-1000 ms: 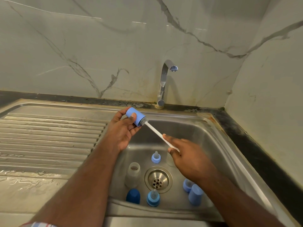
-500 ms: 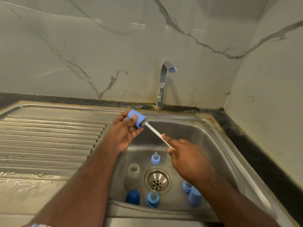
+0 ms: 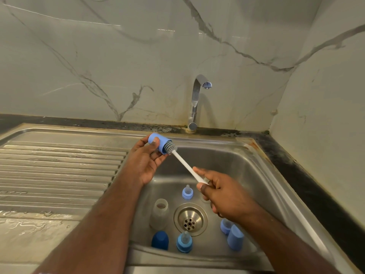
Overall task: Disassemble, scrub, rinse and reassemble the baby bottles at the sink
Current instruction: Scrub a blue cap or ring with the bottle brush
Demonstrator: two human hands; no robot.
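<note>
My left hand [image 3: 145, 162] grips a light blue bottle cap [image 3: 160, 142] above the sink's back left corner, its mouth facing right. My right hand [image 3: 225, 194] holds the white handle of a bottle brush [image 3: 184, 165], whose grey bristle head sits partly inside the cap. On the sink floor stand a clear bottle body [image 3: 160, 212], a blue collar with nipple [image 3: 187, 192], a second collar with nipple [image 3: 184, 242], a dark blue cap [image 3: 160, 240] and two light blue pieces [image 3: 235, 237] at the right.
The steel sink [image 3: 246, 175] has a drain strainer [image 3: 190, 218] in the middle of its floor. A chrome tap [image 3: 195, 101] stands behind it, not running. A wet ribbed draining board [image 3: 59, 171] lies to the left; a dark counter edge runs along the right.
The brush head has slid partly out of the cap, so more bristles show. My right hand has drawn back a little toward me along the handle line.
</note>
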